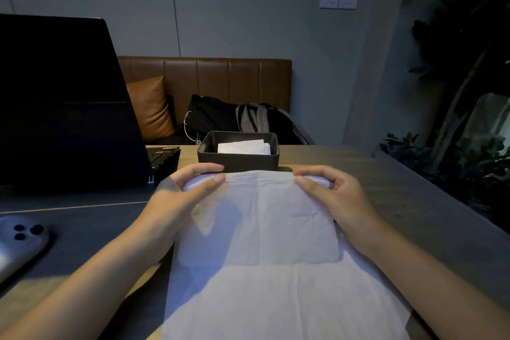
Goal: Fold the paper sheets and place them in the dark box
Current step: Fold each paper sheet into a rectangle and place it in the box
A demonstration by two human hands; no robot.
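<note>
The paper sheet [265, 243] near the middle is white with faint crease lines. The far box [238, 159] is dark grey, holding white folded paper [244, 146]. The table [386, 201] is grey-brown wood grain. On the left, the laptop [63, 102] is black and the phone [19, 243] silver. The far bench [220, 77] and cushion [150, 107] are brown leather, striped by seams.

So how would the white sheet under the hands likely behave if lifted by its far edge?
The white sheet would probably go floppy: it shows soft creases and curls over where the left hand and right hand pinch it. It looks thin, so likely very light and easy to tear.
</note>
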